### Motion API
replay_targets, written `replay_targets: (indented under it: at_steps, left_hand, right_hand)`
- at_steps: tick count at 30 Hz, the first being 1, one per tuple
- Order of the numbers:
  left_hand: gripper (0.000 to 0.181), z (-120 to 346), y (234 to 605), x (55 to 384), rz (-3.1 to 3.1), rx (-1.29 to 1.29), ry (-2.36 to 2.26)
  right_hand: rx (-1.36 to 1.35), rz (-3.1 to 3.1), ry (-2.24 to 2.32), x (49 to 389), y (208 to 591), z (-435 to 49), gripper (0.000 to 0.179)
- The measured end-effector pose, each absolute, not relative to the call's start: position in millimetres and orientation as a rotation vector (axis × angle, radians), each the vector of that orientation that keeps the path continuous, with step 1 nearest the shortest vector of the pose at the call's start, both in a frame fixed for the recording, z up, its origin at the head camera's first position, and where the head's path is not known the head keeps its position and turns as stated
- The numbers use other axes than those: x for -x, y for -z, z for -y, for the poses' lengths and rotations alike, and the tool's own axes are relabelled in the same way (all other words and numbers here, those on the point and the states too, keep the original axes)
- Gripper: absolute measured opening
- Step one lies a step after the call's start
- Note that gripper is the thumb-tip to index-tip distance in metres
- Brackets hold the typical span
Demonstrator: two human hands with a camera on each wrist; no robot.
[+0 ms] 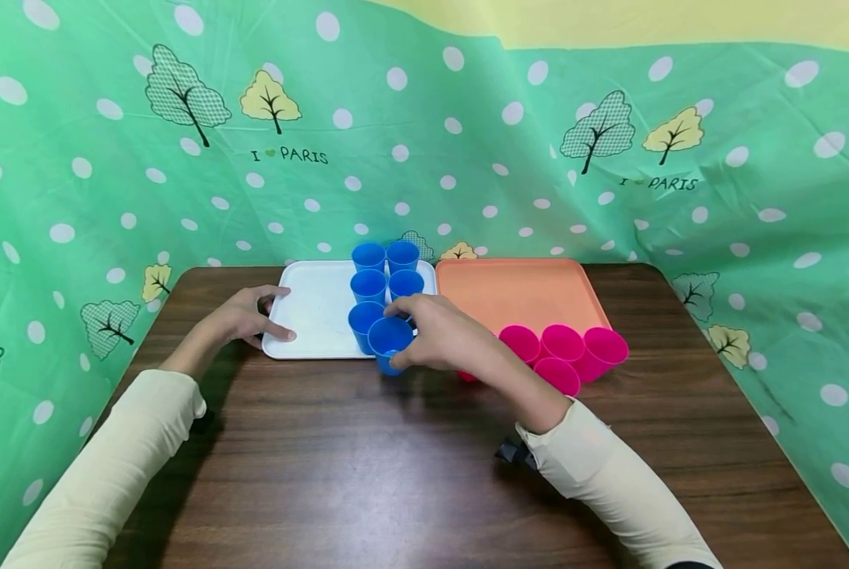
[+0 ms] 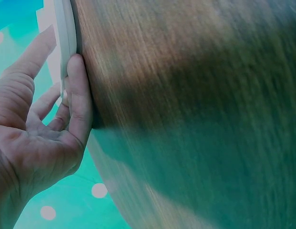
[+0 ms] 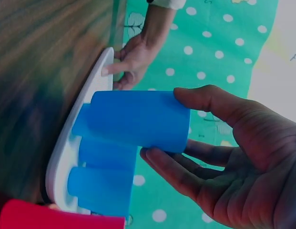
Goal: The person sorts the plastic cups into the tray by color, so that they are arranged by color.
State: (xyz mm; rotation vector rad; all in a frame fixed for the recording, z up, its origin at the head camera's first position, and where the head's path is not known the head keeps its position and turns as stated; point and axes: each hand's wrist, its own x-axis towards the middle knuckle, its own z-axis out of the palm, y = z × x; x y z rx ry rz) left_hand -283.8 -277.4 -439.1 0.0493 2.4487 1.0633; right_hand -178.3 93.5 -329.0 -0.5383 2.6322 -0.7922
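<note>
Green polka-dot cloth (image 1: 353, 130) backs a wooden table (image 1: 367, 474). One blue cup (image 1: 389, 340) is at the white tray's (image 1: 311, 316) five o'clock, pinched between the right hand's (image 1: 442, 332) thumb and fingers (can't tell if it's touching down). Toward twelve, five more blue cups (image 1: 367, 286) already stand on the tray, so the blues look nearly done. Left hand (image 1: 243, 314) grips the rim at nine, thumb on top. Pink cups (image 1: 560, 343) at three, by the orange tray (image 1: 510, 292), have no hand on them.

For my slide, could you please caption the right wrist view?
Right hand holds a blue cup near the white tray.
</note>
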Motion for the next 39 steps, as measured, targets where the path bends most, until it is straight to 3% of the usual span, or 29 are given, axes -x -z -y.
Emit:
replay_targets:
  at_steps: [18,39]
  left_hand:
    - [0.110,279,441,283,-2.432,-0.044,-1.089]
    - [0.110,279,442,284,-2.436,-0.047,-1.086]
  right_hand:
    - [0.223,-2.745,0.746,200,339,-98,0.083]
    - [0.137,-2.754,0.737,210,355,-92,0.084]
